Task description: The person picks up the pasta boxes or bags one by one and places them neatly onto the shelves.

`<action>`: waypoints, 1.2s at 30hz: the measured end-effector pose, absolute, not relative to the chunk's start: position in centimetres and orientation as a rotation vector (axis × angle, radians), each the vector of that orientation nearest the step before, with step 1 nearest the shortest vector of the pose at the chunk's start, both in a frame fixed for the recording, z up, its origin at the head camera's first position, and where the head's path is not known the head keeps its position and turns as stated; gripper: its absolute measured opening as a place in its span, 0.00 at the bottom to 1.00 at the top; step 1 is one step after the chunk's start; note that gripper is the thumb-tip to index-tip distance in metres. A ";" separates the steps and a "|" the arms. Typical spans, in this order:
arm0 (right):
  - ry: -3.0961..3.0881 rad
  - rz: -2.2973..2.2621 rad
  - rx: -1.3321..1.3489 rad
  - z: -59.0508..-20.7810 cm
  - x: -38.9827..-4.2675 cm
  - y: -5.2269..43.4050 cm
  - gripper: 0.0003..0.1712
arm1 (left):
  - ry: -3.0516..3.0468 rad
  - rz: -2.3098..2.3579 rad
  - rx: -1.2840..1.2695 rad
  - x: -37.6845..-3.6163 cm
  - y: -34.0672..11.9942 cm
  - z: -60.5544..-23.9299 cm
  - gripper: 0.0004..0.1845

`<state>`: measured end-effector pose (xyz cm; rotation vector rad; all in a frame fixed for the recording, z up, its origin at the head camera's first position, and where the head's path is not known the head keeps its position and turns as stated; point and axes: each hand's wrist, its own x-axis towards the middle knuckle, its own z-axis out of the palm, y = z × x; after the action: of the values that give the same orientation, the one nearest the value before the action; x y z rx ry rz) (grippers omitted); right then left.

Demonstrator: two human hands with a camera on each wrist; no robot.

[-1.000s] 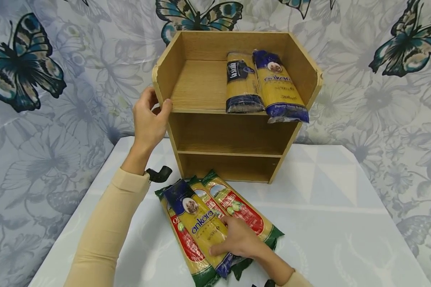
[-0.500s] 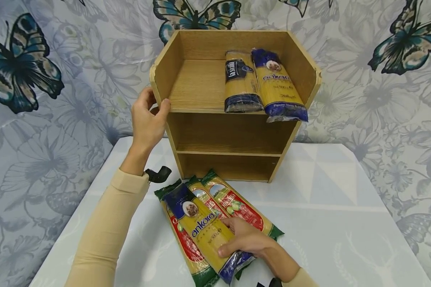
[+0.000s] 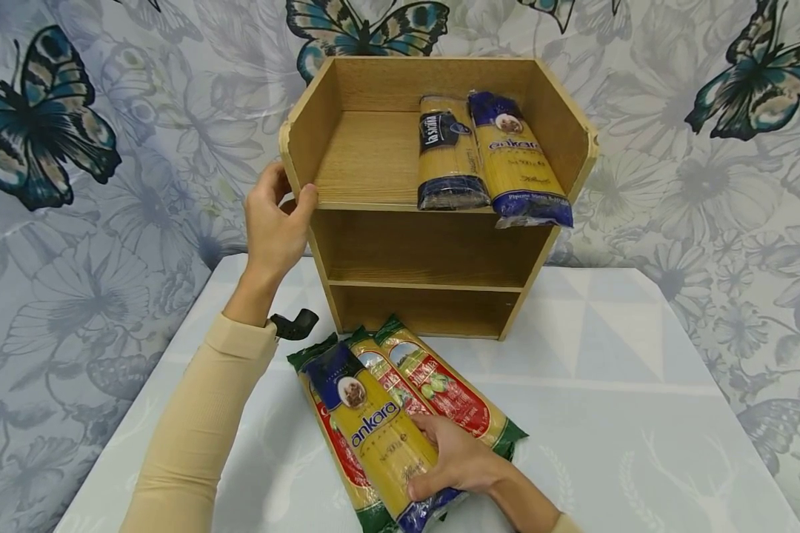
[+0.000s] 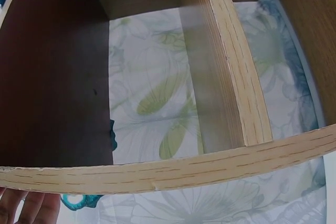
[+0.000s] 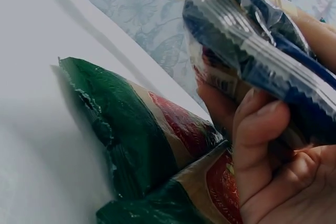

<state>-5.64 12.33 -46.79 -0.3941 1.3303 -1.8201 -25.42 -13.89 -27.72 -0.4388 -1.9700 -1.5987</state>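
A wooden shelf unit [image 3: 433, 244] stands on the white table [image 3: 613, 414]. My left hand [image 3: 276, 222] grips its left side panel near the top shelf, thumb on the front edge; the left wrist view shows the shelf's board edge [image 4: 173, 174] close up. On the table, my right hand [image 3: 450, 459] grips a blue and yellow "ankara" spaghetti packet [image 3: 373, 433], which lies on top of several green and red pasta packets [image 3: 440, 385]. The right wrist view shows my fingers [image 5: 262, 140] curled round the blue packet's end [image 5: 252, 30], with a green packet [image 5: 142, 140] below.
On the top shelf lie two pasta packets, a "la sirma" one [image 3: 448, 152] and another "ankara" one [image 3: 520, 163] that overhangs the front edge. The two lower shelves hold nothing. A butterfly-print curtain [image 3: 73, 148] hangs behind. The table's right half is bare.
My right hand has closed round the blue "ankara" packet's lower end and tilted it slightly off the pile. The left hand has stayed on the shelf's side.
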 end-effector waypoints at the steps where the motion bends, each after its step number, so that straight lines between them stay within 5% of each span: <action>1: 1.336 -1.825 -0.393 -46.8 -5.5 12.4 0.61 | -1.969 -1.601 -0.440 -25.4 -13.9 -27.7 0.17; 7: 1.457 -1.826 -0.433 -46.1 -4.8 12.9 0.69 | -1.958 -1.609 -0.450 -25.5 -13.8 -27.5 0.16; 20: 1.468 -1.972 -0.531 -42.5 -3.3 13.7 0.52 | -1.954 -1.626 -0.445 -25.6 -13.7 -27.6 0.16; 36: 1.511 -2.107 -0.619 -39.4 -2.1 14.9 0.53 | -1.986 -1.611 -0.444 -25.4 -14.1 -27.7 0.18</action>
<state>-2.14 14.87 -39.37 -0.6193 1.5105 -2.1073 -25.41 -14.09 -27.66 -0.4438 -1.9863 -1.6114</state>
